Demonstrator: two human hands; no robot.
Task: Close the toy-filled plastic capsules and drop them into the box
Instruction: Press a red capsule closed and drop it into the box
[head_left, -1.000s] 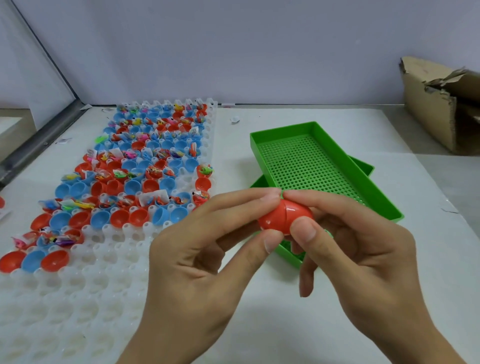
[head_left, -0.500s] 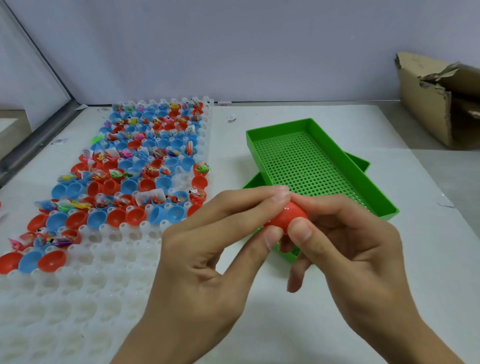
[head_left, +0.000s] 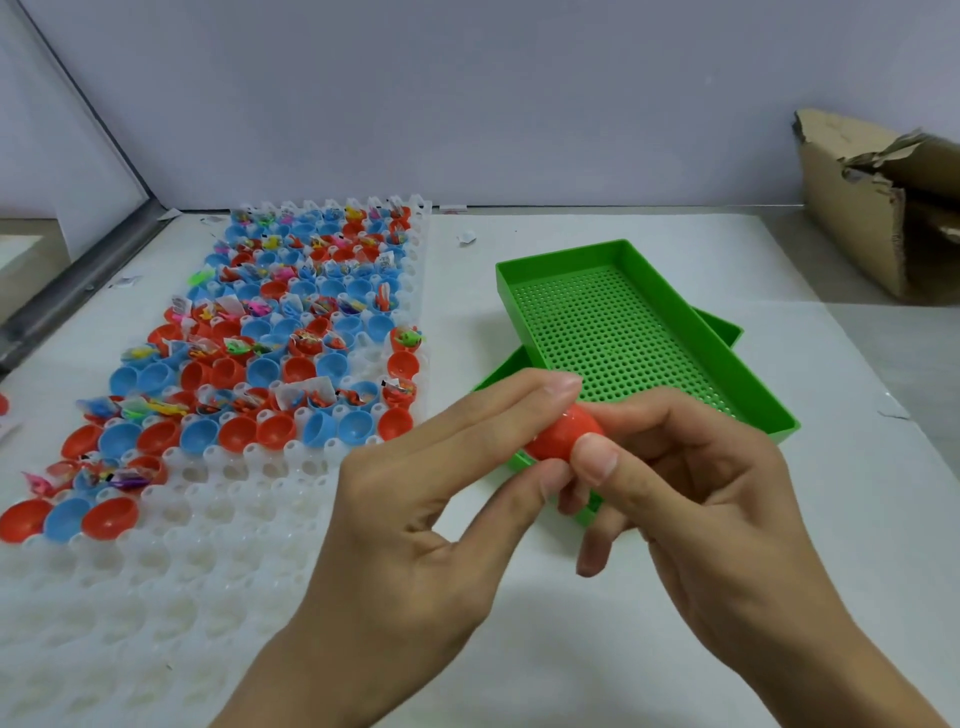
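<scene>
- While both hands meet above the near corner of the green tray (head_left: 727, 358), the red capsule (head_left: 563, 436) sits pinched between them in the head view, partly hidden by fingertips.
- The left hand (head_left: 415, 525) clamps its fingers on the capsule, forefinger along the top, thumb underneath.
- The right hand (head_left: 711, 509) clamps on it from the other side, thumb pressed on the front, the remaining fingers curled behind and below.
- The green tray has a perforated floor and lies askew on a second green tray (head_left: 719, 330) beneath it; the hands cover the near edge of both.
- To the left on the white table (head_left: 519, 649) lies a white moulded holder (head_left: 208, 519), its far cells packed with open red and blue capsule halves (head_left: 291, 332), many holding small wrapped toys.
- The holder's near cells show only white plastic.
- A torn cardboard box (head_left: 862, 197) stands at the far right, well apart from the hands.
- Small paper scraps (head_left: 466, 238) lie near the holder's far end.
</scene>
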